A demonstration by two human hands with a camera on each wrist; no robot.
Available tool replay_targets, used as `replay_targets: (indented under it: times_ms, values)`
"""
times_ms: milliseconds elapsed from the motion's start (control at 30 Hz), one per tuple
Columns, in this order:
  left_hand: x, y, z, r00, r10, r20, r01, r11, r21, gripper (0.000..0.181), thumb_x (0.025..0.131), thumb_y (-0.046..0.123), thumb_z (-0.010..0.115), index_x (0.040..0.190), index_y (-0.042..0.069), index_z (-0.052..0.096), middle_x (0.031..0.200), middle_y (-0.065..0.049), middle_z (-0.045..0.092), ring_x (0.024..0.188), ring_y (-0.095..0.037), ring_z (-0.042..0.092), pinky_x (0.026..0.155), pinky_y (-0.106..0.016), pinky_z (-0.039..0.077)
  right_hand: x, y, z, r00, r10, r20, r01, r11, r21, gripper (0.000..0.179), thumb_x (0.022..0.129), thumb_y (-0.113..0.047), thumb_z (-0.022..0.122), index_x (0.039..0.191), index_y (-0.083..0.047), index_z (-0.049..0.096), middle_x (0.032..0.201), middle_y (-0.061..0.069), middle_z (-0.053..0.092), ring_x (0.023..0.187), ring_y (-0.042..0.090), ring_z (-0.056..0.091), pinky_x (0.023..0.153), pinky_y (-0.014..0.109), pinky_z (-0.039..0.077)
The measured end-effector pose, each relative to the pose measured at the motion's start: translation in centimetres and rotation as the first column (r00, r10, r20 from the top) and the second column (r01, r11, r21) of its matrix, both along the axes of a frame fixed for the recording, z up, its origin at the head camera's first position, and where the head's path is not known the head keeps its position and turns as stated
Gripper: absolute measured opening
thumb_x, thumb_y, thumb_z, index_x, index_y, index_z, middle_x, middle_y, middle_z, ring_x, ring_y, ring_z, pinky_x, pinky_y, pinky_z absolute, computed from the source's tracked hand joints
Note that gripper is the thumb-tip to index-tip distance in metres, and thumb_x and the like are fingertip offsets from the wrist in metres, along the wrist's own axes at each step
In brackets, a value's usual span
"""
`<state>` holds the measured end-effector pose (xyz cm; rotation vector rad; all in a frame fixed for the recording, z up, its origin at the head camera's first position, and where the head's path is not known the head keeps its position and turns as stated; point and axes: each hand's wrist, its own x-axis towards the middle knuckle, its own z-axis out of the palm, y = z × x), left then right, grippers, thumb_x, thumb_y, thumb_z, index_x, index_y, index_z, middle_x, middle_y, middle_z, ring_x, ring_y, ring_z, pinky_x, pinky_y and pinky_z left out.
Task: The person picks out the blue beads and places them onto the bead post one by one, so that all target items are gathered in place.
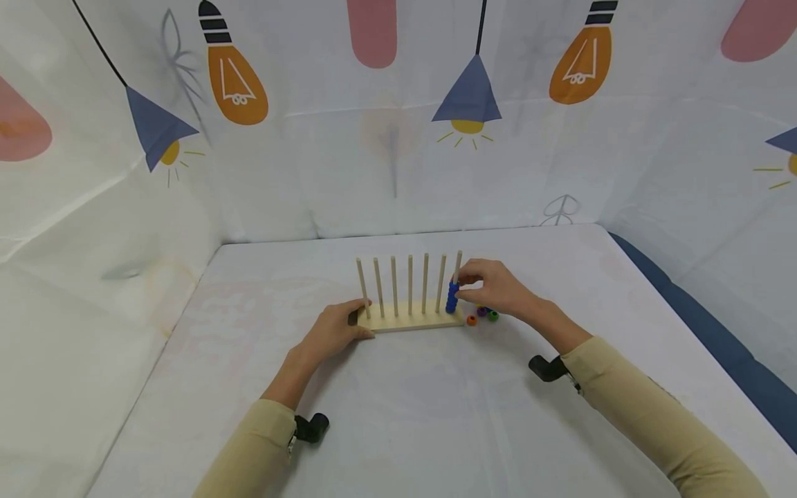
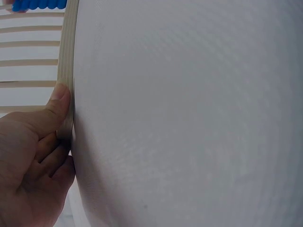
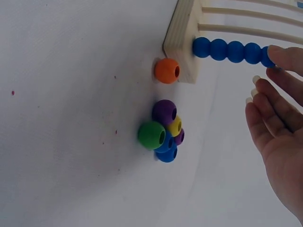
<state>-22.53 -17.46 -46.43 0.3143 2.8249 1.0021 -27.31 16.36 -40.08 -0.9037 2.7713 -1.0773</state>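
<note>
A pale wooden base (image 1: 411,322) with a row of several upright pegs stands on the table. My left hand (image 1: 330,330) grips its left end, the thumb (image 2: 59,97) along the front side and the other fingers behind. Blue beads (image 1: 452,299) are stacked on the rightmost peg, the lowest at the base. At the top of this stack, my right hand (image 1: 498,289) pinches the uppermost blue bead (image 3: 268,56) between thumb and forefinger. Its other fingers stay apart from the stack, half extended. The other pegs carry no beads.
An orange bead (image 3: 165,71) lies by the base's right end. Next to it, under the right hand, sits a cluster with a green bead (image 3: 150,135), a purple bead (image 3: 163,111), a yellow bead (image 3: 175,126) and blue beads (image 3: 166,154). White printed sheets surround the table.
</note>
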Motion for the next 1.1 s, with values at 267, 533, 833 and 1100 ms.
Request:
replay_targets:
  times_ms: [267, 533, 833, 1100]
  values:
    - [-0.1, 0.0, 0.0, 1.000, -0.006, 0.000, 0.006, 1.000, -0.004, 0.067, 0.085, 0.032, 0.079, 0.144, 0.016, 0.053, 0.148, -0.009, 0.054, 0.143, -0.030, 0.043, 0.116, -0.049, 0.038, -0.9, 1.6, -1.7, 1.000, -0.031, 0.002, 0.031, 0.998, 0.058, 0.024, 0.087, -0.009, 0.071, 0.111, -0.004, 0.072, 0.105, 0.012, 0.070, 0.100, 0.028, 0.065, 0.091, 0.050, 0.056]
    - [-0.1, 0.0, 0.0, 1.000, -0.015, -0.004, 0.015, 1.000, -0.007, 0.068, 0.085, 0.031, 0.079, 0.145, 0.015, 0.053, 0.148, -0.010, 0.054, 0.143, -0.032, 0.043, 0.116, -0.051, 0.037, -1.8, 3.5, -3.3, 0.996, -0.091, 0.023, 0.088, 0.989, 0.115, 0.023, 0.089, -0.006, 0.067, 0.110, -0.001, 0.072, 0.105, 0.012, 0.071, 0.099, 0.026, 0.064, 0.091, 0.047, 0.056]
    - [-0.1, 0.0, -0.1, 1.000, -0.005, 0.006, 0.005, 1.000, 0.004, 0.067, 0.085, 0.032, 0.079, 0.145, 0.017, 0.053, 0.149, -0.008, 0.053, 0.144, -0.030, 0.042, 0.117, -0.049, 0.036, -2.4, 4.9, -4.4, 0.983, -0.171, 0.060, 0.158, 0.972, 0.175, 0.023, 0.090, -0.008, 0.064, 0.110, -0.005, 0.073, 0.108, 0.011, 0.071, 0.098, 0.025, 0.061, 0.081, 0.039, 0.055]
    - [-0.2, -0.1, -0.3, 1.000, -0.002, 0.003, 0.002, 1.000, 0.001, 0.067, 0.085, 0.032, 0.079, 0.145, 0.017, 0.053, 0.148, -0.009, 0.054, 0.143, -0.030, 0.043, 0.117, -0.050, 0.037, -2.6, 5.5, -4.8, 0.987, -0.151, 0.050, 0.139, 0.972, 0.191, 0.026, 0.085, -0.001, 0.062, 0.108, -0.003, 0.073, 0.104, 0.012, 0.072, 0.094, 0.024, 0.060, 0.079, 0.038, 0.054]
